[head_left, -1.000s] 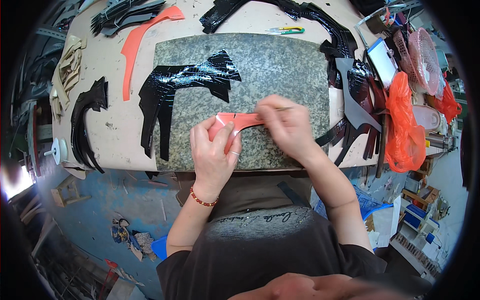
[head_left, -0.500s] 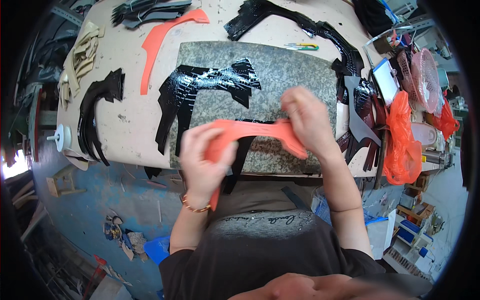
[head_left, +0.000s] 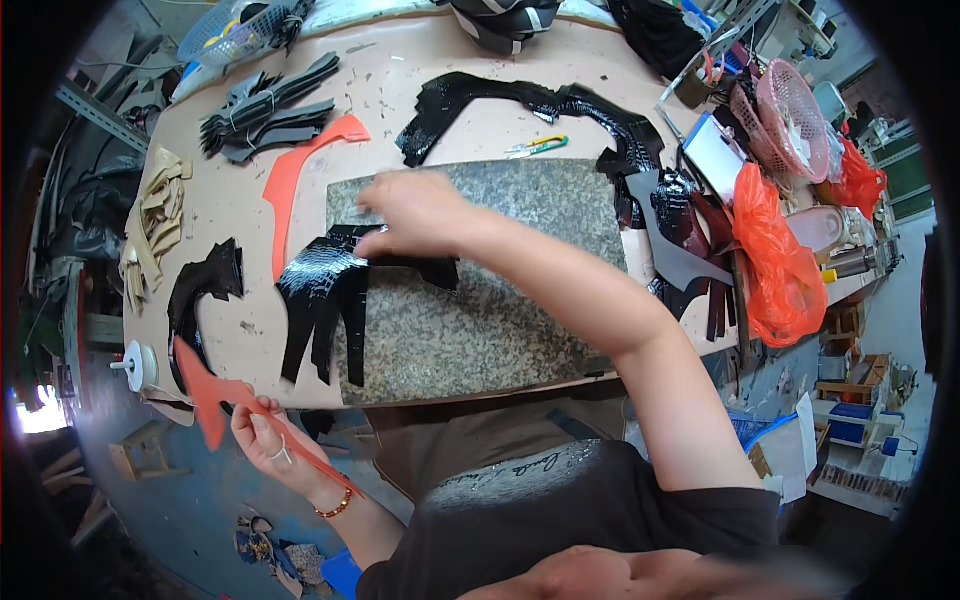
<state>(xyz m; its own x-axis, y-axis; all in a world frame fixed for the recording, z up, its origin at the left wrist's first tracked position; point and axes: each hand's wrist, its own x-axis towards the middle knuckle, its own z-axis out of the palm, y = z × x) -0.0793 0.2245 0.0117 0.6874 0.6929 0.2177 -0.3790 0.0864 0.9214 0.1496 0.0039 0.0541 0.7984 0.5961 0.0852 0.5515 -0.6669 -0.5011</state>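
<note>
My left hand (head_left: 268, 440) is closed around a coral-red curved pattern template (head_left: 205, 392), out past the table's front edge at the left. The template's long arm runs down along my wrist. My right hand (head_left: 420, 213), slightly blurred, has thumb and fingers apart and nothing seen between them. It is over the upper edge of glossy black cut pieces (head_left: 322, 268), whose strips hang toward me; whether it touches them I cannot tell. Those pieces lie partly on a speckled grey stone slab (head_left: 490, 335) and partly on the table. My right forearm hides part of the slab.
Another coral-red template (head_left: 285, 195) lies left of the slab. Black pieces sit at the left (head_left: 195, 290) and behind the slab (head_left: 480, 95), near a green-handled cutter (head_left: 545, 146). Bundled dark strips (head_left: 270, 110) are at the back left; a red plastic bag (head_left: 780, 265) hangs at the right.
My left hand has carried the template left and off the table's front. My right hand has let go of it and moved left over the black pieces. The view has shifted too.
</note>
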